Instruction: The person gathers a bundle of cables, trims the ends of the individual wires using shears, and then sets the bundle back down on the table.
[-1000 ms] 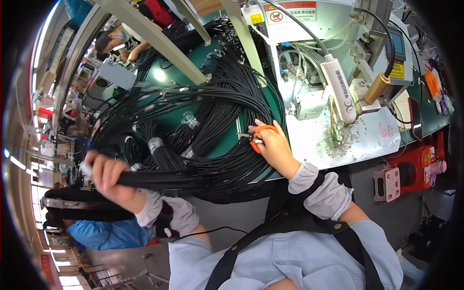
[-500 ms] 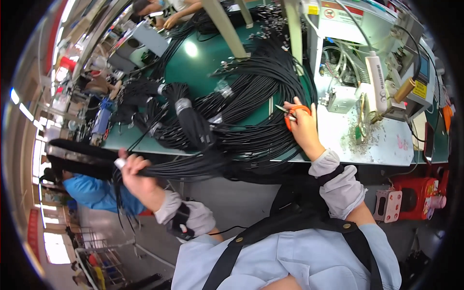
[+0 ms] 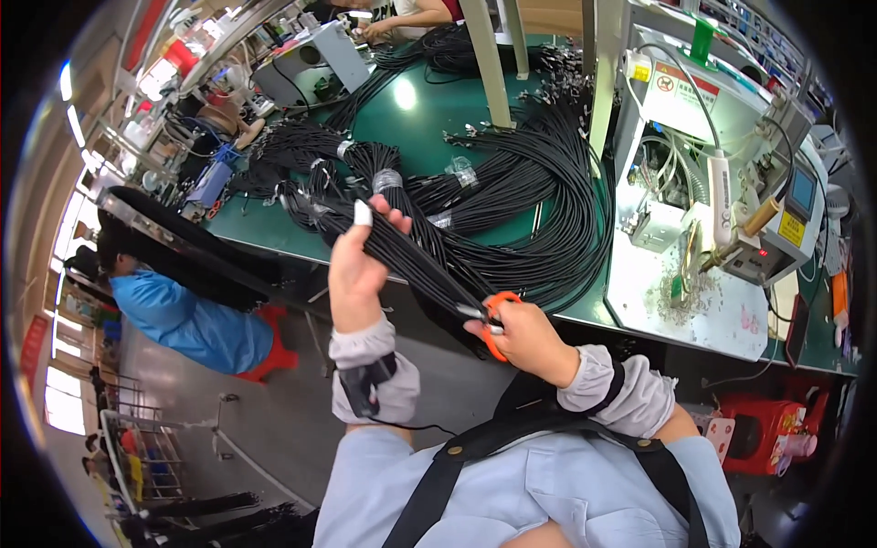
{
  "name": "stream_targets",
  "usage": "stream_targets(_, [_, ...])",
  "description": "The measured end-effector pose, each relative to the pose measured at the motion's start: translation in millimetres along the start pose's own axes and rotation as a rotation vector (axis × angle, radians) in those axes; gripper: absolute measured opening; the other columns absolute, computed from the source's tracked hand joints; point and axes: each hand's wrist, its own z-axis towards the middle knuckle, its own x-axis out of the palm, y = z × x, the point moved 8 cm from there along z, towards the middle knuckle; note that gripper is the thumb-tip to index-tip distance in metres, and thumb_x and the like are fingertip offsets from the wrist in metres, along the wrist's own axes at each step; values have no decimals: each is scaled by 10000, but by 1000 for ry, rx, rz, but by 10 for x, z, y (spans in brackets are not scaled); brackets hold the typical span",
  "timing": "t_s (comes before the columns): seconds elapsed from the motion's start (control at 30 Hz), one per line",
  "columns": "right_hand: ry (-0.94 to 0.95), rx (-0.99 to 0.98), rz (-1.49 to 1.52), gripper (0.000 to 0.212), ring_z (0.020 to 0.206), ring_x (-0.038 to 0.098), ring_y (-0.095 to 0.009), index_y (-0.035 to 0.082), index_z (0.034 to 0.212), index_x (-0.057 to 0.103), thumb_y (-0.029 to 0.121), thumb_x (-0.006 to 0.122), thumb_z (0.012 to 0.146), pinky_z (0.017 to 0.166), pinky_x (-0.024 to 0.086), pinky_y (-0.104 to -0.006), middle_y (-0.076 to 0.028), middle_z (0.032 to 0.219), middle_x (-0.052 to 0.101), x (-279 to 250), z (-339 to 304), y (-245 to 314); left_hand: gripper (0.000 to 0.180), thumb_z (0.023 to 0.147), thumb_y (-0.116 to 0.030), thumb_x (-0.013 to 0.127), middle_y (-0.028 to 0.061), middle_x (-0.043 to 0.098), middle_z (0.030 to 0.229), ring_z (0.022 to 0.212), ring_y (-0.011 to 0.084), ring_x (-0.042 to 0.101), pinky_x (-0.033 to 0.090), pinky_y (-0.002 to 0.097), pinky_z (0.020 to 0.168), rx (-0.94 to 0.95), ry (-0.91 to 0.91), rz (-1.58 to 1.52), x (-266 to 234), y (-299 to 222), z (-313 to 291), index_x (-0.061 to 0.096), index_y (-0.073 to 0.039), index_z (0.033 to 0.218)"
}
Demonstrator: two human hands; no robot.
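Note:
My left hand (image 3: 354, 269), a white cover on one fingertip, is closed around a bundle of black cables (image 3: 425, 269) at the table's front edge. The bundle slants down to the right towards my right hand (image 3: 534, 340). That hand grips a pair of scissors (image 3: 500, 300) by the orange handles, right at the bundle's lower right part. Its blades are mostly hidden, and I cannot tell whether they touch the cables. Behind lies a big curved heap of black cables (image 3: 557, 215), with clear wrap (image 3: 387, 180) round some bundles.
The green table (image 3: 406, 123) carries metal legs (image 3: 489, 73) and a bench machine (image 3: 685, 110) on a white plate (image 3: 630, 292) at right. A red stool (image 3: 763, 425) stands below it. At left, a person in blue (image 3: 187, 306) sits near a dark padded rail (image 3: 183, 237).
My left hand has come rightward and up from the far left with cables in it. My right hand has brought the scissors down and left to the bundle. The whole view has shifted.

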Motion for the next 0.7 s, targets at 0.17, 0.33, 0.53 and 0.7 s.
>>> stream_targets(0.17, [164, -239, -188, 290, 627, 559, -264, -14, 820, 529, 209, 684, 718, 568, 429, -313, -150, 675, 550, 111, -286, -194, 253, 857, -132, 499, 64, 577, 869, 804, 223, 583, 492, 402, 750, 108, 149, 159, 244, -346, 205, 479, -1, 1072])
stream_targets(0.33, [136, -64, 438, 238, 597, 543, -279, -20, 771, 528, 164, 668, 714, 548, 432, -306, -141, 676, 555, -221, -371, -90, 233, 823, -139, 559, 89, 576, 795, 661, 222, 603, 512, 353, 660, 71, 315, 270, 1058, 380, -341, 490, 5, 993])
stream_targets(0.53, [-114, 128, -13, 327, 675, 594, -168, -49, 997, 491, 77, 648, 739, 607, 456, -264, -120, 764, 612, -994, -547, 230, 218, 800, -55, 571, 118, 596, 906, 859, 243, 598, 482, 333, 780, -145, 467, 457, 1452, 1335, -1105, 482, 28, 980])
stream_targets(0.7, [-195, -19, -41, 263, 547, 581, -192, -21, 923, 554, 71, 656, 698, 514, 452, -272, -104, 633, 588, -1000, -885, 43, 286, 768, 16, 551, 158, 592, 961, 925, 246, 580, 448, 337, 841, -178, 479, 609, 1314, 1611, -1333, 471, 39, 1042])
